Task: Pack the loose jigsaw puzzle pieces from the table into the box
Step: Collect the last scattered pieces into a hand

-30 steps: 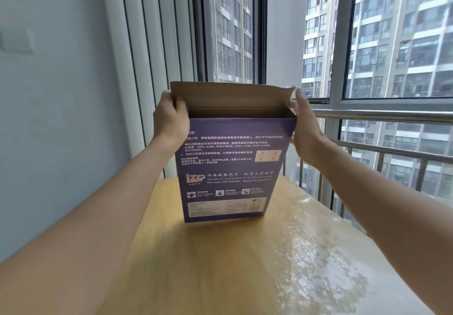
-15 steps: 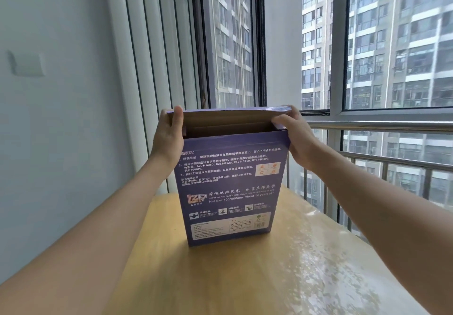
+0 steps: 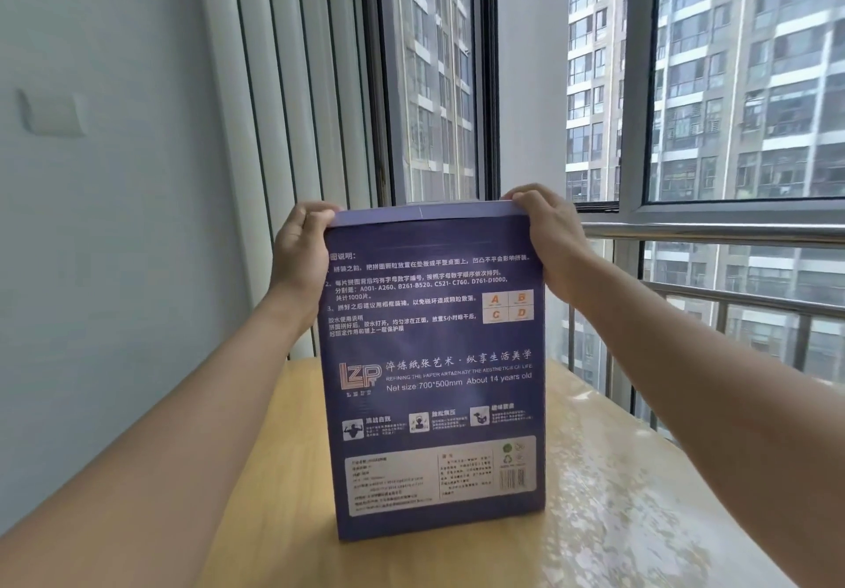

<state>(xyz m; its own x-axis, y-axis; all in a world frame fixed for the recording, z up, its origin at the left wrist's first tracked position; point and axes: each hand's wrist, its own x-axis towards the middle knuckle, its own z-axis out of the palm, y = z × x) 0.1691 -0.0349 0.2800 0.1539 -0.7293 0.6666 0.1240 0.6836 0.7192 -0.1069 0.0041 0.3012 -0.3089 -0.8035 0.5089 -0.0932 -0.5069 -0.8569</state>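
- Box point(image 3: 434, 372), purple, printed with white text: stands upright at frame centre on the table point(image 3: 617, 496), printed panel facing the camera, top flap folded down flat.
- Left hand point(image 3: 299, 258): grips the box's upper left corner, fingers curled over the top edge, thumb side against the side wall.
- Right hand point(image 3: 546, 240): grips the upper right corner, fingers curled over the top edge and pinching the flap down.
- Puzzle pieces: none visible; whether any lie inside the box cannot be told.
- Table: light wood, covered with a glossy clear sheet that reflects window light at lower right; fills the lower half of the frame.
- Wall point(image 3: 114, 221): pale, plain, on the left of the frame; a white switch plate point(image 3: 52, 114) sits on it at upper left.
- Ribbed white panels point(image 3: 283, 107): vertical, between the wall and the window.
- Window point(image 3: 640, 84): dark and grey frames across the upper middle and right.
- Railing point(image 3: 731, 233): metal, horizontal bar with uprights, at middle right behind the table.
- Apartment towers point(image 3: 754, 61): seen through the glass, upper right.
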